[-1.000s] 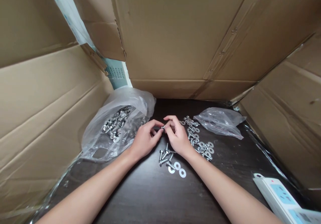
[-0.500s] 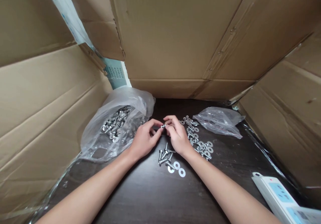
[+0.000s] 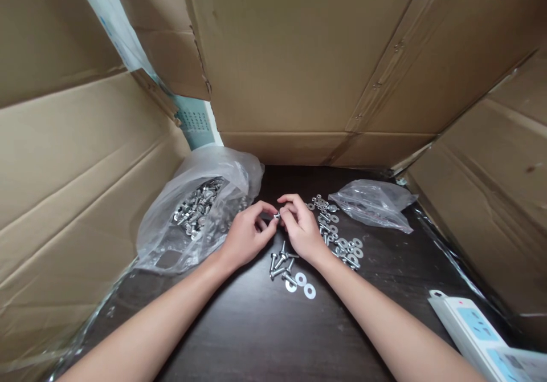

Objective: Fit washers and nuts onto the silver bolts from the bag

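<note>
While, in the head view, the left hand (image 3: 250, 231) and right hand (image 3: 302, 232) pinched a small metal fastener (image 3: 277, 216) between their fingertips at mid-frame, good practice probably called for a steady left grip, light right fingertips and a straight axis, low over the table (image 3: 265, 330). Below them, bolts (image 3: 280, 262) and washers (image 3: 309, 297) lay on its dark, faintly glossy top; cardboard walls (image 3: 299, 57) enclosed the upper frame, and a power strip (image 3: 476, 323) occupied the lower right.

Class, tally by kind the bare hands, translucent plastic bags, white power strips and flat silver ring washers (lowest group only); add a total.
Bare left hand, bare right hand: 2
Left translucent plastic bag, right translucent plastic bag: 2
White power strip: 1
Flat silver ring washers, lowest group: 3
Total: 8
</note>
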`<state>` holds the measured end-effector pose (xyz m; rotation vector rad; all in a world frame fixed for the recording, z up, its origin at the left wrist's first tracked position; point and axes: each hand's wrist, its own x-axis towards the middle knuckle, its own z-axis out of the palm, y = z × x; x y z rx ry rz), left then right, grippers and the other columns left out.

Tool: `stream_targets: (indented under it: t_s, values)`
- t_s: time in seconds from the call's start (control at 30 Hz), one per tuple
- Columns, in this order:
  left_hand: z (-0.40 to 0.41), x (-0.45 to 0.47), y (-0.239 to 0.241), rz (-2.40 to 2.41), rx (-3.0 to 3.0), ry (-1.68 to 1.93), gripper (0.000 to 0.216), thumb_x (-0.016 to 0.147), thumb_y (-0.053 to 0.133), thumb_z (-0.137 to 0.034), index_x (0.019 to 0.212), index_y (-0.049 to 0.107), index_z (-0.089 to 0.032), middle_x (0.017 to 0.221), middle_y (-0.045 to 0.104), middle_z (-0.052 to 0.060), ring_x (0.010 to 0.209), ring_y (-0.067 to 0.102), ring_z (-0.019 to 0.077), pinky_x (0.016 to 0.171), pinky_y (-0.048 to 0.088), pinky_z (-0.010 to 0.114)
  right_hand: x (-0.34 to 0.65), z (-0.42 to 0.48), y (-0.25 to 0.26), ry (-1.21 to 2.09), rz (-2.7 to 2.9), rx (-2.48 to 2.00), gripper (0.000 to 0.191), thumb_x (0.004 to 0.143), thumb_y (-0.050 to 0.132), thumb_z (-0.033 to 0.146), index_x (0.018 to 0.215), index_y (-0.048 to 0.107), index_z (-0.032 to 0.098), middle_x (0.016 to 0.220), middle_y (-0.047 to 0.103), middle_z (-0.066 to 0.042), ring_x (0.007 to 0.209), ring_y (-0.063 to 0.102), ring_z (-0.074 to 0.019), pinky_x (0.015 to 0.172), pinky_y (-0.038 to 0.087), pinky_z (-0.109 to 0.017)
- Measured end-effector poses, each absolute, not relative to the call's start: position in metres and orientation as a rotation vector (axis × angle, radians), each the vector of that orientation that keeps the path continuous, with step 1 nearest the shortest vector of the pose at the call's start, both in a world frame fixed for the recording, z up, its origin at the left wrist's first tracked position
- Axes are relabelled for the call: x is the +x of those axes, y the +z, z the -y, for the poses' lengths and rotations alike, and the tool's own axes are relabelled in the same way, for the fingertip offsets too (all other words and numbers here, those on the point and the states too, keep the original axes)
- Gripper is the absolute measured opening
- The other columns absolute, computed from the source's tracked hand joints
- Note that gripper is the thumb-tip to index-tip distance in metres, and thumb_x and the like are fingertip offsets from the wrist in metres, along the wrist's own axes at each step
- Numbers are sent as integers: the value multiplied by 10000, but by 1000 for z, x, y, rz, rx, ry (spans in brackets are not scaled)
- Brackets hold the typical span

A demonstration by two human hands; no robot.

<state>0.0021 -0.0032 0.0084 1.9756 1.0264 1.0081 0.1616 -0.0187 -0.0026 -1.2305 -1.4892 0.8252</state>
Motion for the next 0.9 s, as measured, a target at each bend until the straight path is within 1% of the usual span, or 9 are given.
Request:
stream_targets:
  t_s: [0.07,0.17,0.3,0.43,0.57,0.67,0.8,0.9]
  values:
    - [3,2,8,-1041,1955,1006,105,870,614,-196,972,627,-176,874,714,11,572,607,88,548,481,198,162,19,-2,827,1488,-1235,172,941,464,289,1072,546,216,731,582,20,647,541,-156,623,427,-287]
    - [4,2,9,-1061,1923,991,99,858,618,-205,952,609,-175,843,699,-1,547,589,78,522,455,187,163,18,-3,814,1474,-1221,197,898,467,243,1073,555,213,824,591,0,692,555,-154,643,440,-285]
    - [4,3,10,-1067,1911,977,94,836,617,-192,928,603,-178,811,684,-12,555,590,81,535,449,190,163,17,-5,828,1487,-1170,264,839,468,183,1090,548,210,880,577,-9,725,565,-154,675,463,-291]
    - [4,3,8,-1077,1907,978,99,808,614,-171,906,600,-179,794,670,-18,563,585,82,543,446,192,162,17,-6,849,1532,-1142,277,854,462,176,1119,535,209,847,564,2,706,559,-150,666,454,-290]
    - [4,3,6,-1059,1900,976,115,797,612,-164,910,600,-180,791,666,-21,566,589,82,545,450,190,162,18,-4,827,1568,-1149,225,912,454,210,1123,532,206,808,566,14,702,566,-149,682,444,-291]
    - [4,3,8,-1063,1900,978,110,804,610,-173,914,603,-180,780,663,-21,565,591,84,541,450,189,162,18,-2,819,1573,-1174,191,940,459,243,1111,536,207,751,570,28,665,558,-145,658,422,-283]
    - [5,5,10,-1062,1915,975,103,813,609,-181,915,606,-180,788,661,-17,569,603,85,538,459,186,162,18,0,855,1534,-1203,172,949,461,273,1086,545,213,689,561,42,622,531,-145,627,401,-282]
    - [5,5,10,-1067,1903,982,103,818,612,-189,920,605,-180,780,654,-17,569,604,87,528,460,183,163,18,0,876,1501,-1193,183,919,445,245,1062,556,216,717,569,29,648,537,-152,643,413,-291]
